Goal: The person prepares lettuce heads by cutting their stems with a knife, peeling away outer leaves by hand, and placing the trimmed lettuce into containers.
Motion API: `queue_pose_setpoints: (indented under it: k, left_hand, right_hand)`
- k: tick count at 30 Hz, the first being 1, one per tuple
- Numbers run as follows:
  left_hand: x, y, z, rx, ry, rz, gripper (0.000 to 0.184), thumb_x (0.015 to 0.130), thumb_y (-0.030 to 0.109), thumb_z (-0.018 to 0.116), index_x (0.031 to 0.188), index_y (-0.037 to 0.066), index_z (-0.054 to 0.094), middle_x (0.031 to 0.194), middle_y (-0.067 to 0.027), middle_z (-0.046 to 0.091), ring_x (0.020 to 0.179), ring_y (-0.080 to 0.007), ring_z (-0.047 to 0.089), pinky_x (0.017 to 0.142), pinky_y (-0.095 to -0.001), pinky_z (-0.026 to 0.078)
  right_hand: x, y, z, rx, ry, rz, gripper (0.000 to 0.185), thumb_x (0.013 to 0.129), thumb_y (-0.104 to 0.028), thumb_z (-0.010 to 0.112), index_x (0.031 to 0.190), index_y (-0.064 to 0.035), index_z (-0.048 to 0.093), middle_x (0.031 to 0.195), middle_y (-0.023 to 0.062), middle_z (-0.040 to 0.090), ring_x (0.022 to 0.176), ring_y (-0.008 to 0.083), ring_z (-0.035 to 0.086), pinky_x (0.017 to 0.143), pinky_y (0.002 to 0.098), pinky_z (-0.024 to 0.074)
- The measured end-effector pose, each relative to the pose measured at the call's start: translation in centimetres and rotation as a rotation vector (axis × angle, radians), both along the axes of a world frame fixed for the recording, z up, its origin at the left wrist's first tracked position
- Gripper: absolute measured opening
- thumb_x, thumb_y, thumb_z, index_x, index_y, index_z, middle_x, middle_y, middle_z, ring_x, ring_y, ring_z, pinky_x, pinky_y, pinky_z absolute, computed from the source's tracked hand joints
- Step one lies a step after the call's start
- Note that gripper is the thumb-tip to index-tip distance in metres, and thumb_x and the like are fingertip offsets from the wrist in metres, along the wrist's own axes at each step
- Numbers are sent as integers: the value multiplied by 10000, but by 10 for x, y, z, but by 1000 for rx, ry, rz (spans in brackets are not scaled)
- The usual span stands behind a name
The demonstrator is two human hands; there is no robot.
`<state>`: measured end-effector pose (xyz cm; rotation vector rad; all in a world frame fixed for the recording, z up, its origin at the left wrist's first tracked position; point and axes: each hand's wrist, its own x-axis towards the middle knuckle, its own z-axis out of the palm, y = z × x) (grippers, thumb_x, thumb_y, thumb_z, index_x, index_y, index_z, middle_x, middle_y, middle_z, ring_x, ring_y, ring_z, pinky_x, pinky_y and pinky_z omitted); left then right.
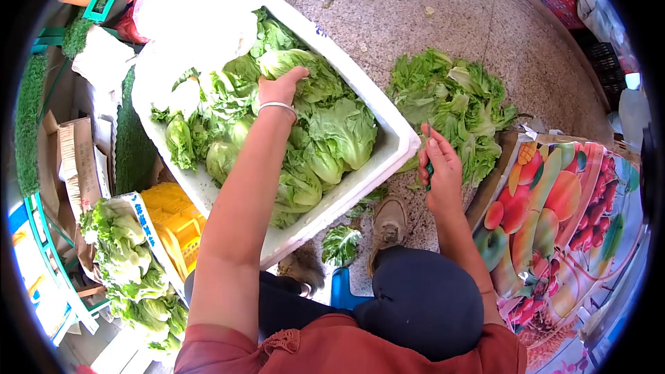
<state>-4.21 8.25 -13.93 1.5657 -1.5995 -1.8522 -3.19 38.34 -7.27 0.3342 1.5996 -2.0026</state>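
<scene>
My left hand (280, 88), with a pale bracelet at the wrist, reaches into a white foam box (396, 140) full of green lettuce. Its fingers close on a head of lettuce (299, 64) near the top of the pile; part of them is hidden by the leaves and the hand itself. To the right of the box, my right hand (443, 165) grips a small knife (429, 167) by its green handle, the thin blade pointing up past the fingers. Just beyond that hand lies a heap of loose lettuce leaves (457, 97) on the floor.
More lettuce (128, 256) fills a second box at lower left, beside a yellow crate (176, 221). A fruit-printed carton (547, 201) stands at right. One loose leaf (341, 245) lies near my shoes. White plastic (197, 14) covers the box's far-left end.
</scene>
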Motion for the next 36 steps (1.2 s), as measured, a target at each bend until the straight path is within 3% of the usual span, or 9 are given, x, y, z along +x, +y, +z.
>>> queue_pose_setpoints:
  k: [3,6,13,19,21,25,27,29,36]
  left_hand:
    - [1,20,28,-154,-92,-50,775,557,75,744,1198,-32,323,1000,-141,535,805,-239,568,680,-352,510]
    - [7,34,22,-386,-108,-133,724,539,240,711,1159,50,388,1128,-196,468,1065,-321,405,877,-428,372]
    - [20,61,35,-949,-336,-162,669,533,273,759,1083,95,422,1079,-177,424,1001,-341,384,871,-445,345]
    - [20,52,25,-721,-130,-134,669,542,159,775,1086,89,392,1033,-172,430,966,-274,438,815,-381,402]
    - [24,33,-5,-443,291,-141,645,561,129,761,1072,80,371,997,-148,472,896,-221,494,738,-350,451]
    - [27,32,34,-131,452,-141,525,578,29,717,992,82,399,986,-115,482,902,-196,509,718,-334,474]
    - [37,27,54,-890,256,-492,505,568,47,748,962,104,436,1019,-117,467,989,-230,476,774,-338,459]
    - [37,32,84,-1236,476,-683,519,532,130,798,931,135,467,1054,-128,448,1053,-274,430,831,-345,432]
    - [50,67,105,-1044,546,-1053,446,470,19,731,860,128,544,1173,-155,422,1040,-336,432,858,-395,360]
  right_hand:
    - [-1,1,-4,14,22,0,353,893,-202,476,1192,-14,459,619,-33,445,470,29,345,392,161,248]
    - [-1,1,-5,28,5,20,347,892,-207,478,1180,-12,470,621,-34,444,473,30,347,395,158,247]
    - [1,2,-7,62,-20,57,323,895,-217,464,1159,-33,498,636,-30,441,462,33,352,393,165,262]
    - [1,-1,-8,69,-47,45,308,893,-210,464,1140,-30,507,634,-32,442,457,32,356,389,164,261]
    - [2,0,-8,62,-41,44,306,893,-207,462,1138,-29,507,631,-33,441,456,33,358,391,165,263]
    - [0,2,-7,50,-61,36,300,894,-205,459,1131,-28,510,628,-34,438,455,35,357,395,167,269]
    - [-2,4,-10,42,-47,35,308,896,-203,460,1145,-28,508,629,-34,443,453,33,356,394,169,267]
    - [-6,7,-10,59,-4,44,317,898,-196,460,1162,-26,502,640,-31,452,478,35,368,419,168,284]
    - [-20,-10,16,116,442,152,348,890,-160,501,1205,-15,488,791,-16,522,674,47,435,615,179,371]
